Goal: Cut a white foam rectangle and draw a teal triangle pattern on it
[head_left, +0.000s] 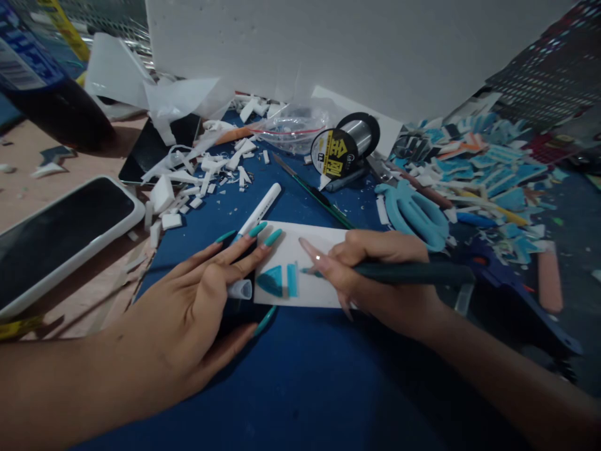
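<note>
A small white card (323, 245) lies on the blue mat, carrying a blue curved shape (271, 281) and a short blue bar (292, 279). My right hand (375, 275) grips a dark marker (404, 273), its tip at the card just right of the bar. My left hand (201, 300) presses fingertips with long teal nails on the card's left edge, thumb near its lower edge. A translucent marker cap (241, 289) pokes out from under a curled finger of that hand. Beyond those fingers lies a white pen (260, 207).
Behind the card are a craft knife (312, 193), a wire spool (345, 147) and light-blue-handled scissors (413, 213). White scraps (211, 172) and blue offcuts (498, 166) litter both sides. A white-framed phone (70, 232) and dark bottle (51, 88) are left; a white board (305, 44) stands behind.
</note>
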A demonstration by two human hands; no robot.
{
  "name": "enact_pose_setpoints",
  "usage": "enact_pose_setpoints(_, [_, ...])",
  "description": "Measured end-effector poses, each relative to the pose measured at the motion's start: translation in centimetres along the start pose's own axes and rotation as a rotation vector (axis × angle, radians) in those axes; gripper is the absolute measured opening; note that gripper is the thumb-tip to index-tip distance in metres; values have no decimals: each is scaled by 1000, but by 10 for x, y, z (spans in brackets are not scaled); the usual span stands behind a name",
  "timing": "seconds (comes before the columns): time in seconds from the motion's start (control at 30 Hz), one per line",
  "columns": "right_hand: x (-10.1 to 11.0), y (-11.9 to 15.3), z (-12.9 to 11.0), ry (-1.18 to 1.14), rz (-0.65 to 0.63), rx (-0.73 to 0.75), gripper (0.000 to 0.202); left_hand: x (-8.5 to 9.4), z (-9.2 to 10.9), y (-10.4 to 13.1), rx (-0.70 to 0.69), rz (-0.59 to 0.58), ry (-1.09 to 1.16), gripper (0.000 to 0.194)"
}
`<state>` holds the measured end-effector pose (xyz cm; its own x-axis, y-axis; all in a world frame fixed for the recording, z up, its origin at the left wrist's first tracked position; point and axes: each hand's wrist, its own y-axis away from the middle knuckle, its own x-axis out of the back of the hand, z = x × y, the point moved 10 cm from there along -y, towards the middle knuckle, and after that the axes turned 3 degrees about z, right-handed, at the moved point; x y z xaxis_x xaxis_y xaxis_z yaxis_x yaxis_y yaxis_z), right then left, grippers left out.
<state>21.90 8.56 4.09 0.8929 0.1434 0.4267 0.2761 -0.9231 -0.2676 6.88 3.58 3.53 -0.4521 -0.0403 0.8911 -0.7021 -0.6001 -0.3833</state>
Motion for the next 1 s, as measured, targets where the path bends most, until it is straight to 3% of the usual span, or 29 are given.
enact_pose_setpoints(0.1, [11, -2, 7, 59, 126, -44, 47, -2, 1, 1, -11, -3, 44, 50])
enact_pose_setpoints(0.33, [-2, -6, 11, -19, 29, -89, 50, -3, 0, 3, 4, -21, 28, 44])
enact_pose_setpoints(0.6, [-1, -7, 8, 81, 30, -90, 49, 1, 0, 1, 8, -2, 48, 43])
enact_pose_setpoints(1.0, [2, -4, 16, 50, 56, -137, 52, -1, 0, 3, -17, 7, 59, 45])
